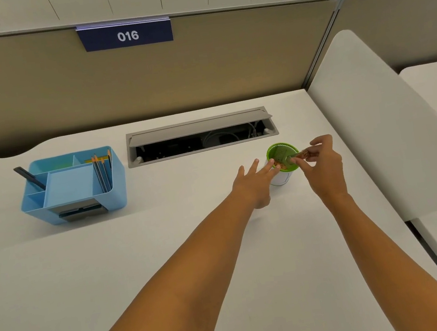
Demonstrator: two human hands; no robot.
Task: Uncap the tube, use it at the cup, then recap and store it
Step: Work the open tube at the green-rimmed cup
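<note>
A white cup (281,177) with a green perforated insert (283,153) at its rim stands on the desk, right of centre. My right hand (324,167) pinches a small brownish tube (303,155) and holds it tilted over the cup's green top, its tip pointing into the insert. My left hand (254,181) rests beside the cup with fingers spread, fingertips touching the cup's left rim. I cannot make out a cap anywhere.
A blue desk organiser (74,185) with pencils and a dark pen stands at the left. A grey cable hatch (199,137) lies open behind the cup. A white divider (379,120) rises on the right, a beige partition at the back.
</note>
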